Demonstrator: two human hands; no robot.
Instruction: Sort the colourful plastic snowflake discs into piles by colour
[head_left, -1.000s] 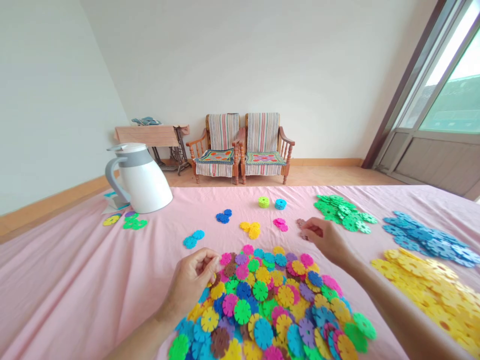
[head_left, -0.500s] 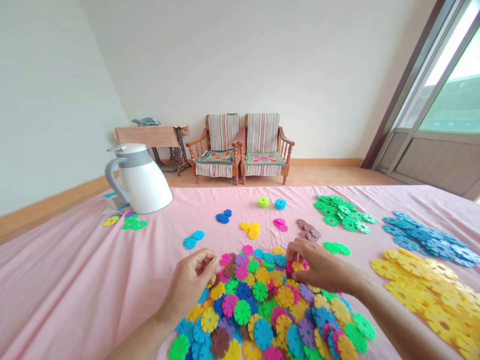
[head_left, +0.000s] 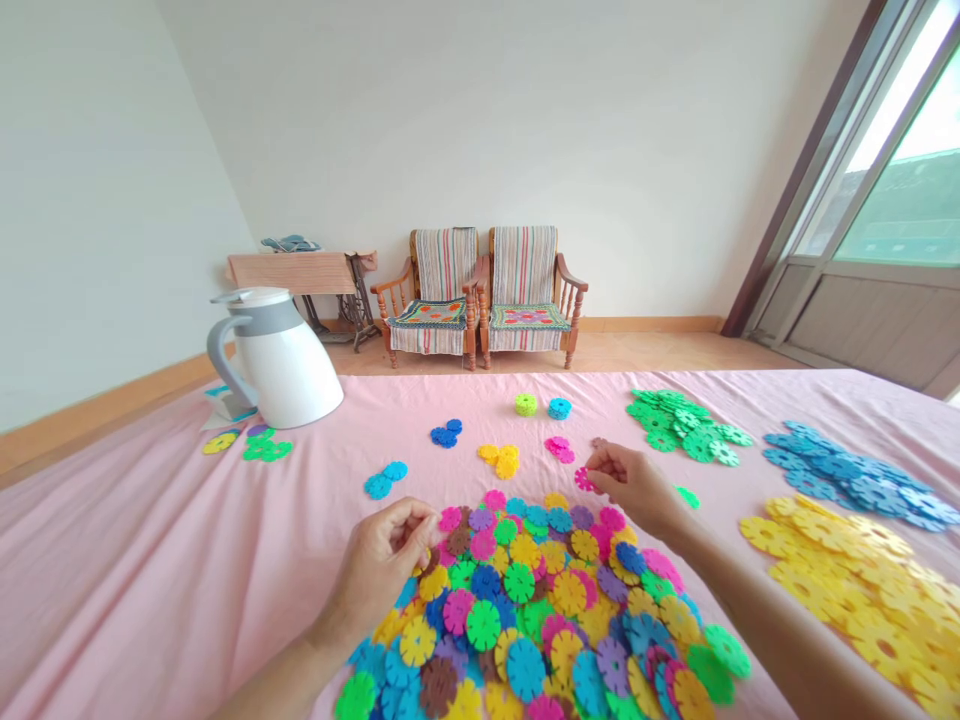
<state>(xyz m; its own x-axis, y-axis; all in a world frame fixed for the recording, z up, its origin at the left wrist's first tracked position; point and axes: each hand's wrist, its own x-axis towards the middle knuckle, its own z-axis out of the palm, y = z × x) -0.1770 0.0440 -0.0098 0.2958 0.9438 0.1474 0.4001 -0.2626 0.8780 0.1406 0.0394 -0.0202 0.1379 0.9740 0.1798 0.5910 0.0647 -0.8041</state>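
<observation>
Pink disc (head_left: 583,479) is in R hand (head_left: 622,482), held by its edge w/ thumb & fingertips pinched shut. It is btwn the big mixed pile (head_left: 517,600) & the small pink bunch (head_left: 559,449). R hand hides most of the brown discs (head_left: 598,442); a bit of green disc (head_left: 688,497) pokes out past the R wrist.

L hand (head_left: 394,540) is by the L edge of the mixed pile. Its fingers are curled in, thumb tip close to the first finger; can't tell if they hold a disc.

Past the pile are blue discs (head_left: 446,433), yellow discs (head_left: 500,460) & lt. blue discs (head_left: 386,480) in little bunches, + a lime stack (head_left: 526,404) next to a sm. blue stack (head_left: 559,408). On the R side are big heaps: green heap (head_left: 686,425), blue heap (head_left: 855,475), yellow heap (head_left: 862,590). White jug (head_left: 289,370) stands far L on the pink cloth (head_left: 187,560), w/ a few discs (head_left: 266,447) near its base.
</observation>
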